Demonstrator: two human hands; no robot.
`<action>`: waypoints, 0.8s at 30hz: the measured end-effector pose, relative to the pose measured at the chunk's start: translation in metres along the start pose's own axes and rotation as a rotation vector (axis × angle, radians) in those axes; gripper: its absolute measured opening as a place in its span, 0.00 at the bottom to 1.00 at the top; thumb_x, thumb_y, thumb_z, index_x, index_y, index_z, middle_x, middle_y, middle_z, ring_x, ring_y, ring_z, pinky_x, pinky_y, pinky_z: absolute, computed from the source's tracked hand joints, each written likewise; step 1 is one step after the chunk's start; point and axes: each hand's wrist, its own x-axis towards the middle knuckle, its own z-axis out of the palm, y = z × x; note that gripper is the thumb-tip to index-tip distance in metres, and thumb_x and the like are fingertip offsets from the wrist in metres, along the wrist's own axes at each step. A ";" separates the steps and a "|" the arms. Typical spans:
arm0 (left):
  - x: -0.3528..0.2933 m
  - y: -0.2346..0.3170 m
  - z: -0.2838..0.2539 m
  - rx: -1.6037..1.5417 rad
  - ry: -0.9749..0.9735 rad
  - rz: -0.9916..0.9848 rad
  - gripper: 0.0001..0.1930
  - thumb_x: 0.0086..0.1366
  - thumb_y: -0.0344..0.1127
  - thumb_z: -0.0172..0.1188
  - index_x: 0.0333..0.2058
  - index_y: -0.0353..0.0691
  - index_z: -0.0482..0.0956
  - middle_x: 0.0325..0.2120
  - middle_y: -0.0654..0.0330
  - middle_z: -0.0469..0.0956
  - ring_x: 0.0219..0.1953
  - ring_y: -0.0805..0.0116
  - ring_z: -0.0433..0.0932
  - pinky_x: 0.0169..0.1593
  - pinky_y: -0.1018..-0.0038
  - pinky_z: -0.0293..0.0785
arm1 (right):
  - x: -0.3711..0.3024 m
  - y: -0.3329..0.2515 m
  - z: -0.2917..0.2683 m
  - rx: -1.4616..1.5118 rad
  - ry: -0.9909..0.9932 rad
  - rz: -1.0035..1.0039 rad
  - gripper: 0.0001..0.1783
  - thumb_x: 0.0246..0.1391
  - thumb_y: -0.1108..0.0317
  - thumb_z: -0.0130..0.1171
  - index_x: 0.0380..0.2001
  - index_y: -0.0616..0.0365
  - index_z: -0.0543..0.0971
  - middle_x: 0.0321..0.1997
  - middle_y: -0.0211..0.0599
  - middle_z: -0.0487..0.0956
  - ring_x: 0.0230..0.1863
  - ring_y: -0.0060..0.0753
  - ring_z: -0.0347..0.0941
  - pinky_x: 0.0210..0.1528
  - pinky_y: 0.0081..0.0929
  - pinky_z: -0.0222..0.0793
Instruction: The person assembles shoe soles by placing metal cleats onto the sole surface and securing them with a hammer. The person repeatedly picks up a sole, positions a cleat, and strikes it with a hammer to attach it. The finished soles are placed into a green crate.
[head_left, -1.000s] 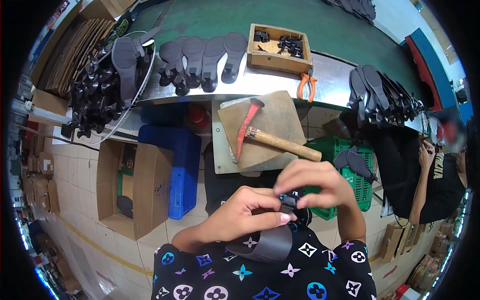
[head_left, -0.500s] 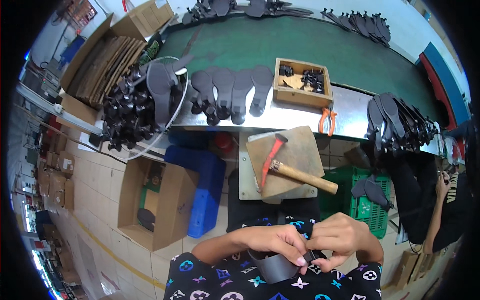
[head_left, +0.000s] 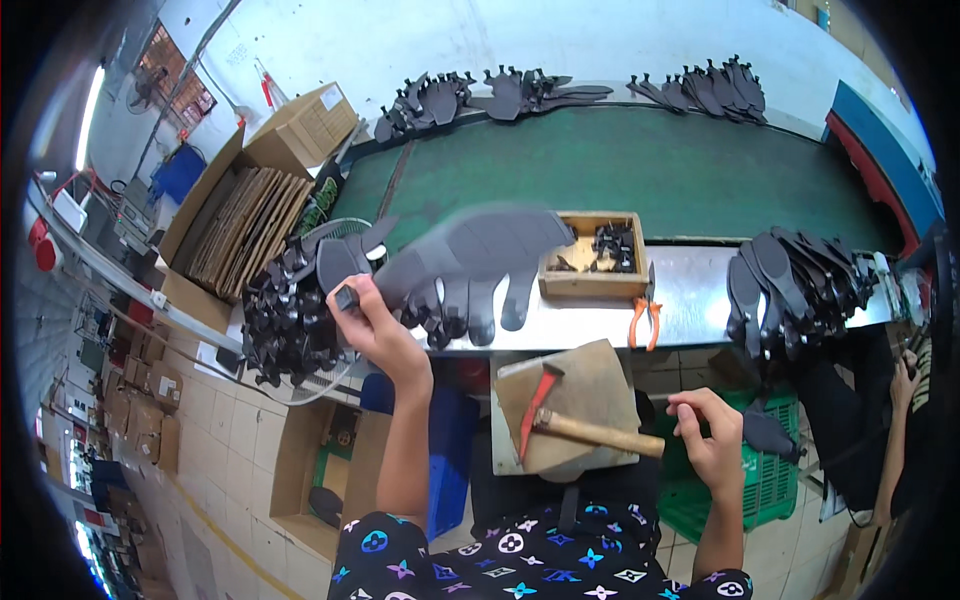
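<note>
My left hand is raised at the left, closed around the heel end of a dark grey shoe sole. Blurred by motion, the sole stretches rightward over a row of similar soles on the metal bench edge. My right hand hovers right of the work board, fingers loosely curled and apart, with nothing visible in them. A hammer with a red head and wooden handle lies across that board, its handle end nearest my right hand.
Behind the metal edge runs a green conveyor belt. A wooden box of small black parts and orange-handled pliers sit there. A basket of black heeled pieces stands left. A green crate and a co-worker's arm are at right.
My hands have parted from over my lap. The left has swung up and left with the sole; the right has moved up beside the board. The view has tilted upward.
</note>
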 end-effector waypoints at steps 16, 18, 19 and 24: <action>-0.128 -0.041 -0.068 0.551 -0.675 -0.346 0.09 0.69 0.24 0.49 0.45 0.30 0.75 0.46 0.50 0.75 0.50 0.58 0.76 0.57 0.65 0.70 | -0.046 0.163 0.074 -0.181 -0.354 0.600 0.24 0.66 0.62 0.51 0.59 0.67 0.66 0.58 0.57 0.70 0.61 0.52 0.68 0.65 0.37 0.60; -0.158 -0.047 -0.089 0.709 -0.679 -0.644 0.13 0.71 0.28 0.49 0.51 0.30 0.73 0.50 0.49 0.73 0.52 0.59 0.75 0.59 0.66 0.69 | -0.067 0.179 0.091 -0.150 -0.304 0.729 0.27 0.68 0.58 0.48 0.61 0.68 0.65 0.59 0.59 0.70 0.63 0.53 0.67 0.66 0.38 0.59; -0.176 -0.055 -0.111 0.721 -0.644 -0.825 0.15 0.72 0.30 0.48 0.54 0.30 0.72 0.54 0.48 0.71 0.53 0.58 0.75 0.61 0.67 0.67 | -0.071 0.185 0.100 -0.008 -0.262 0.849 0.28 0.69 0.57 0.46 0.61 0.68 0.64 0.59 0.60 0.70 0.62 0.52 0.68 0.65 0.38 0.60; -0.247 -0.092 -0.205 0.636 -0.662 -1.317 0.22 0.77 0.44 0.41 0.56 0.31 0.70 0.55 0.51 0.72 0.53 0.60 0.74 0.61 0.68 0.65 | -0.073 0.188 0.131 0.082 -0.116 0.981 0.25 0.71 0.57 0.39 0.58 0.68 0.68 0.44 0.58 0.80 0.51 0.51 0.78 0.55 0.37 0.69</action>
